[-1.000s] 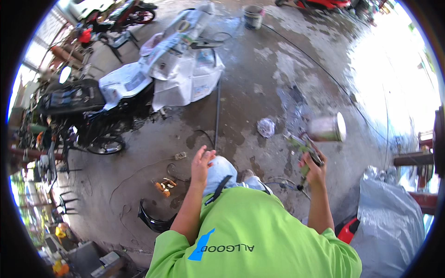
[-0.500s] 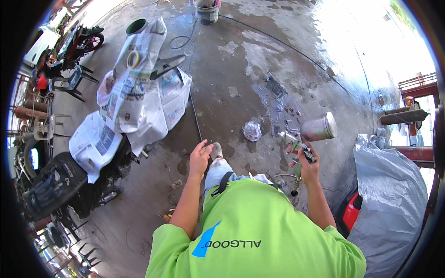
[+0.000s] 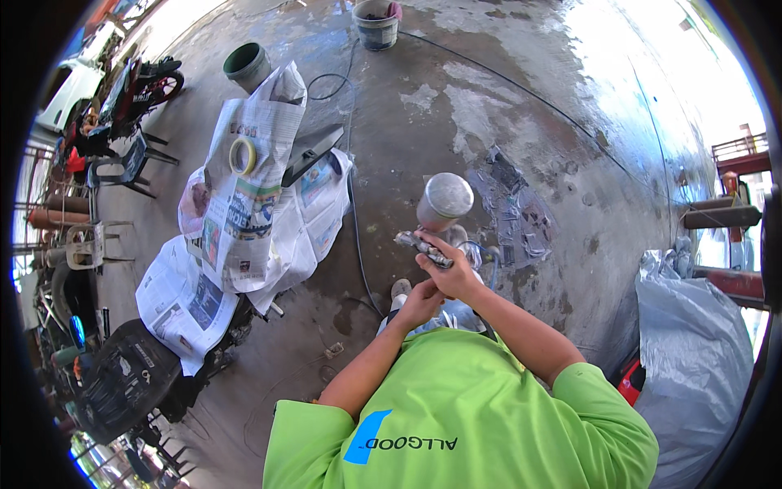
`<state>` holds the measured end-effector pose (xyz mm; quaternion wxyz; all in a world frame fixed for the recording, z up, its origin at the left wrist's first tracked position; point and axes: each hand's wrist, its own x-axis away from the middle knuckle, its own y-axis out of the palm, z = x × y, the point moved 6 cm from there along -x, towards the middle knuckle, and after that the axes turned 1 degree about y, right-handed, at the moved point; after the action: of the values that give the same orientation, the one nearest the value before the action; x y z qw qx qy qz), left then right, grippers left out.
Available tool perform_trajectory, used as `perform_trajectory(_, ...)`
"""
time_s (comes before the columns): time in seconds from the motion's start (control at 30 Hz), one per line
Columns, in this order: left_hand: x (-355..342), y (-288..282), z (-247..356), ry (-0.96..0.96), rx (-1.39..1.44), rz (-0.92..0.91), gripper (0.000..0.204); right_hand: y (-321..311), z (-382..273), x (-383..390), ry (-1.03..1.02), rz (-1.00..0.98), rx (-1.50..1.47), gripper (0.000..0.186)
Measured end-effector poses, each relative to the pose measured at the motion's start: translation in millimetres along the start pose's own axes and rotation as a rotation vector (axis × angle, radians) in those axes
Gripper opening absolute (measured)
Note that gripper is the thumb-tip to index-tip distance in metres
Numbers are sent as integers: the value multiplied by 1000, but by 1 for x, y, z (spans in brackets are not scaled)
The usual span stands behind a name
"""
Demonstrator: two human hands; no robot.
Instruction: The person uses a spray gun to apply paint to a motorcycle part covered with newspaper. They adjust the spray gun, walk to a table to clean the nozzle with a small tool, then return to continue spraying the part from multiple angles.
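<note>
In front of my body, my right hand is closed around a spray gun. The gun's round metal paint cup sits on top, showing its lid. My left hand presses up against the right one at the bottom of the gun's handle. Its fingers are curled in, and what they grip is hidden. Past my right hand, a crumpled silvery ball shows in part on the floor. A blue hose loops beside it.
At left stands a motorcycle partly covered with newspaper, a roll of masking tape on top. Buckets stand farther off. A dark hose crosses the floor. Flattened sheeting lies ahead; a silver cover drapes something at right.
My right hand has brought the spray gun leftward to the middle, its cup now more upright. My left hand, formerly apart with loose fingers, has moved in and closed beneath the right hand.
</note>
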<state>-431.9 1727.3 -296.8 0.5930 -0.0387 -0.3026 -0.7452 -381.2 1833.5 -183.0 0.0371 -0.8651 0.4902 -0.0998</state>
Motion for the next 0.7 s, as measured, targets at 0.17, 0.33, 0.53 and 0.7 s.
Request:
perform_trajectory(0.17, -21, -67, -39, -9, 45, 350, 18, 49, 44, -69, 9, -187, -24, 49)
perform_trajectory(0.33, -33, -100, -10, -58, -79, 678, 17, 76, 76, -130, 147, -350, -67, 48)
perform_trajectory(0.53, -75, -130, -32, 134, 453, 876, 14, 103, 100, -199, 380, -472, -42, 46)
perform_trajectory(0.7, -96, -177, -70, 143, 468, 1030, 11, 136, 127, -234, 153, -396, -50, 46)
